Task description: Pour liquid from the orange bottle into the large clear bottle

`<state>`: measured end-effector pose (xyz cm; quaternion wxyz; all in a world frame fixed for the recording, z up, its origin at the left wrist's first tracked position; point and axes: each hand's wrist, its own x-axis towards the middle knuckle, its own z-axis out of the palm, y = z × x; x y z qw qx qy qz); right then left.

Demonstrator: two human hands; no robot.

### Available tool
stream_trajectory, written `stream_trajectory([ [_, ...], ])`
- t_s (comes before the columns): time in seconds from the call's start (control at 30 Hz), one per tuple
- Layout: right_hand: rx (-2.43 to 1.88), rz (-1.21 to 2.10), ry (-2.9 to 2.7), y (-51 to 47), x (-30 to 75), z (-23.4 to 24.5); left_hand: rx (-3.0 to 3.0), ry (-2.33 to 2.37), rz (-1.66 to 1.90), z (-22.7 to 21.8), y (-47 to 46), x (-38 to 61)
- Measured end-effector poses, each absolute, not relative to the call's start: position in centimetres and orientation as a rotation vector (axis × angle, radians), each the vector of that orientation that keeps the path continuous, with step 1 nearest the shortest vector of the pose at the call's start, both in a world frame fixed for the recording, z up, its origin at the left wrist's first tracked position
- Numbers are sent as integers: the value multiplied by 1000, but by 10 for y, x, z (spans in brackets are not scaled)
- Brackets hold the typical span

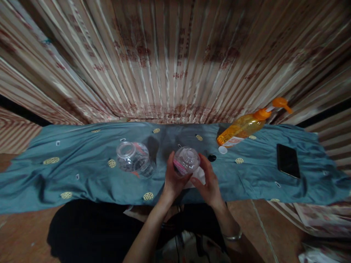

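Between my two hands, near the middle of the cloth, is a clear plastic bottle (189, 157) with a narrow neck and a pink label. My left hand (174, 179) wraps around its left side, and my right hand (208, 180) grips it from the right, thumb near its front. Something white, perhaps a tissue (201, 176), shows under the bottle and is partly covered by my right hand. To the left stands a larger clear jar (133, 157) with an open mouth. A small black cap (212, 158) lies just right of my right hand.
A tilted-looking orange pump bottle (240, 129) stands at the back right, a white cap (222, 149) at its base. Farther right lies a black phone (288, 160). The teal cloth (90, 179) is wrinkled, and a striped curtain (170, 62) hangs behind it.
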<state>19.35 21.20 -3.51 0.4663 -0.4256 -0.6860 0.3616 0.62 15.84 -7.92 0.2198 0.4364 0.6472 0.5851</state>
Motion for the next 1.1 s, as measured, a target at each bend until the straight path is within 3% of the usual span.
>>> stream_trajectory([
  [0.3,-1267,1154,-1494,186,153,-27,1325,1742,1544,-80,138,20],
  [0.67,-1319,999,-1497,193,178,-35,959,2212,1610,-79,16,-65],
  [0.83,-1270,948,-1593,191,173,-37,883,2312,1638,-80,41,-106],
  [1.1,-1324,992,-1646,193,175,-63,863,2387,1390,-96,91,-113],
])
